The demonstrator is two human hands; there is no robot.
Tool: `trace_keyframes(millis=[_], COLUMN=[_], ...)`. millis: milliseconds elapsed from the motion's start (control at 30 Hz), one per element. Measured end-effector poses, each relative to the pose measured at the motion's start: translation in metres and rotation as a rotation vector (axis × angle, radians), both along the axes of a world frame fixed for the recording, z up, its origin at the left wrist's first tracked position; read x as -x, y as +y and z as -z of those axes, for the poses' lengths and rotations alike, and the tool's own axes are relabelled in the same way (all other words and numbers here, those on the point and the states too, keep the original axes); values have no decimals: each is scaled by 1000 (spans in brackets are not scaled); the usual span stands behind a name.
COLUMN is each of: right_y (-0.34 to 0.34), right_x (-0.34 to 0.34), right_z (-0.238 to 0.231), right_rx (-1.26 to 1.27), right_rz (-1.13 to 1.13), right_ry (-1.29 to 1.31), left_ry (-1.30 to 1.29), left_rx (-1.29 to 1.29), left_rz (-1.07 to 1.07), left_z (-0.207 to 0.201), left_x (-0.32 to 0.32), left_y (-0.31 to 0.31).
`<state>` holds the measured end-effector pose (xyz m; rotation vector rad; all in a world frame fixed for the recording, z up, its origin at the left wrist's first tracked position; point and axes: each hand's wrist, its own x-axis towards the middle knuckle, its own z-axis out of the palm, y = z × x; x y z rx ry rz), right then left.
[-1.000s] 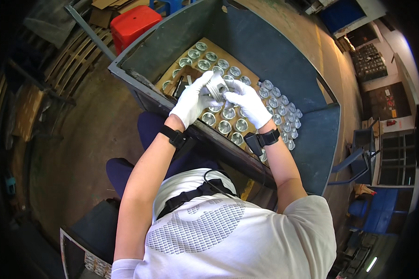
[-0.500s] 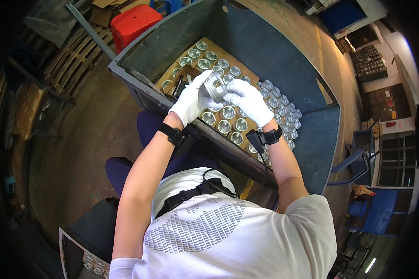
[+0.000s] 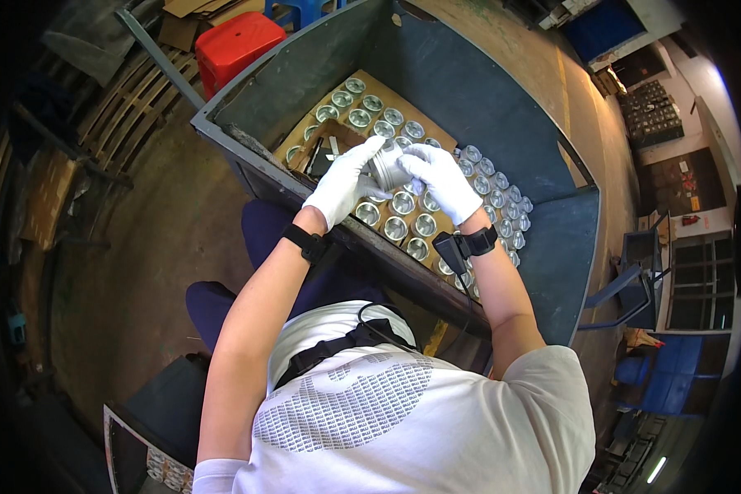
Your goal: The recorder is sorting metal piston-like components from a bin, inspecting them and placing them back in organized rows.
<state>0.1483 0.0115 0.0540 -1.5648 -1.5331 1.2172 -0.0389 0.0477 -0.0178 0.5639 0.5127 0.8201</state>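
Observation:
A silvery metal piston (image 3: 389, 167) is held up between my two white-gloved hands, with its grooved side showing. My left hand (image 3: 342, 183) grips it from the left, thumb at its upper edge and fingers beneath. From the right, my right hand (image 3: 441, 177) closes its fingers on the piston's other side. Below them, rows of similar pistons (image 3: 368, 214) stand on a brown cardboard sheet (image 3: 376, 85) inside a grey metal bin cart (image 3: 477, 74). An open cardboard box (image 3: 331, 132) with dark contents lies just left of my left hand.
The cart's near rim (image 3: 387, 257) runs between my body and the pistons. A red stool (image 3: 237, 45) stands beyond the cart's left corner, near wooden pallets (image 3: 132, 111). Another cart (image 3: 152, 412) holding metal parts is at lower left.
The piston has been turned in my hands: its pin hole faced me before, and now its ringed side wall shows. Both hands stay over the cart.

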Motion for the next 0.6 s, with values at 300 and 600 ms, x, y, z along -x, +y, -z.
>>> trace_keyframes(millis=[300, 600], right_y=[16, 18], right_x=[-2, -16], right_z=[3, 3], right_rx=[206, -18], right_rz=[112, 142], right_ry=[337, 127], left_ry=[40, -194], left_rx=[-110, 77], left_rz=[90, 78], left_z=[-8, -15], left_x=[2, 9], left_y=[-1, 4])
